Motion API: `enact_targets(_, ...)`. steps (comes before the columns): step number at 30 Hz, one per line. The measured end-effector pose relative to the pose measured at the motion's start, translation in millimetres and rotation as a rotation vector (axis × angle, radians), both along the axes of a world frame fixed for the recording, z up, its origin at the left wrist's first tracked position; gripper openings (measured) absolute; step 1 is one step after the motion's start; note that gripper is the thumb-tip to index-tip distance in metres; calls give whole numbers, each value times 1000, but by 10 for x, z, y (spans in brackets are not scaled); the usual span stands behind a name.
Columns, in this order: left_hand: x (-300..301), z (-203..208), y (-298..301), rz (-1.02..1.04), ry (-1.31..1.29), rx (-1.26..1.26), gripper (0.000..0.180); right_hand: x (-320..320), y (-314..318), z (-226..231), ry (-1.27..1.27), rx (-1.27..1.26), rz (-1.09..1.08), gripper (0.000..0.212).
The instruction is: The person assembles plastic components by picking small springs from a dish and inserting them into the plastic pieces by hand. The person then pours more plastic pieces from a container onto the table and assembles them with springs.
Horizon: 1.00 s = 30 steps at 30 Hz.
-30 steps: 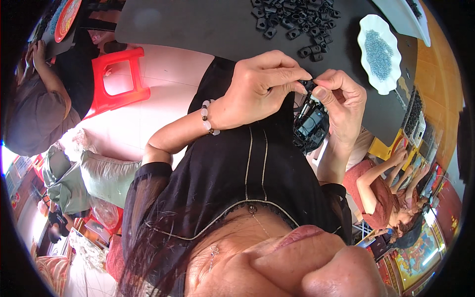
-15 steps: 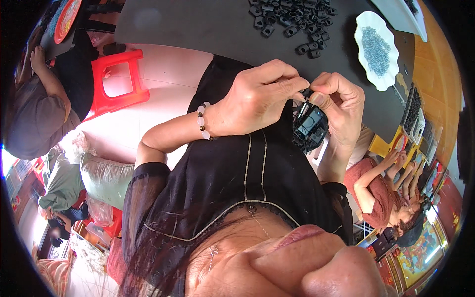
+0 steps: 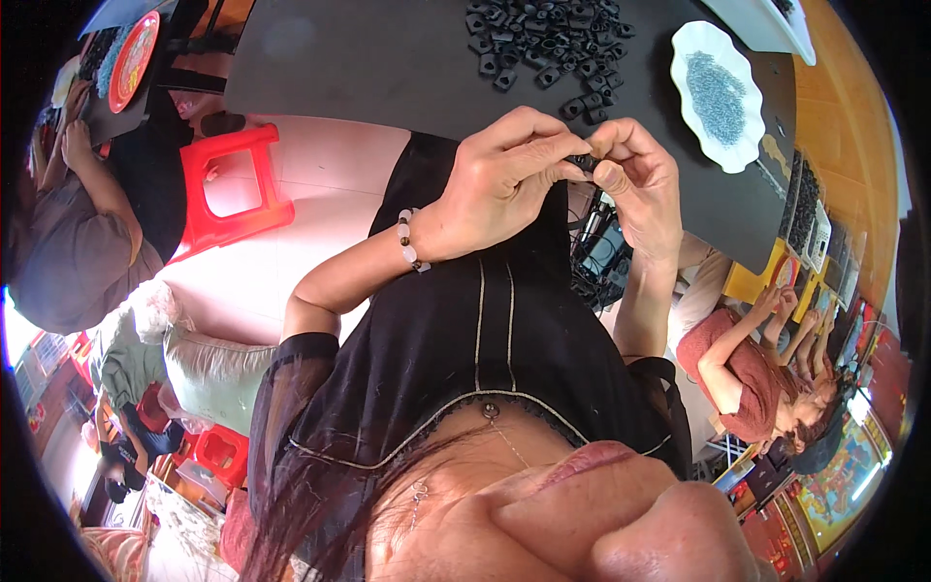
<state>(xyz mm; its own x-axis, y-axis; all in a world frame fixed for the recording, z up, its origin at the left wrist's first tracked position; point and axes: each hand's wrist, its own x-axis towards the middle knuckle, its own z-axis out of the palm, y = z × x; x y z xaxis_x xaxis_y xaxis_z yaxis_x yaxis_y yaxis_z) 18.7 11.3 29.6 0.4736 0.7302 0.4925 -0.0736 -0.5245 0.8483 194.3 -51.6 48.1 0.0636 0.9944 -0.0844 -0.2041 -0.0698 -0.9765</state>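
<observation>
Between my fingertips is a small black plastic piece (image 3: 584, 162), held above my lap near the table's front edge. My left hand (image 3: 499, 184), with a bead bracelet on the wrist, pinches it from the left. From the right, my right hand (image 3: 640, 189) grips it between thumb and curled fingers. Fingers cover most of the piece, so its shape is hard to make out. Just beyond my hands, a pile of similar small black plastic parts (image 3: 543, 44) lies on the dark table (image 3: 359, 63). A black device with wires (image 3: 599, 247) shows partly behind my right hand.
A white scalloped dish (image 3: 687, 82) of tiny bluish, clear pieces stands right of the pile. Beyond it is a white tray (image 3: 776, 34). A red stool (image 3: 272, 175) stands on the floor at left. Other people sit at left and right, including one in a rust-coloured top (image 3: 727, 373).
Both hands have risen slightly and shifted left, still pinching together. The black piece shows more plainly between the fingertips. The table and its contents sit slightly higher and further left in view.
</observation>
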Motion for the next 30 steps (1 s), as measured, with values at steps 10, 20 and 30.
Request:
enact_targets(10,20,85,67,-12,16,187,28,-5,-110,-150,190,48,155,57)
enact_targets(20,-58,197,20,-86,40,140,29,-111,-154,-200,190,118,102,52)
enact_targets(30,-142,229,57,-52,41,212,30,-173,-210,-278,282,63,18,56)
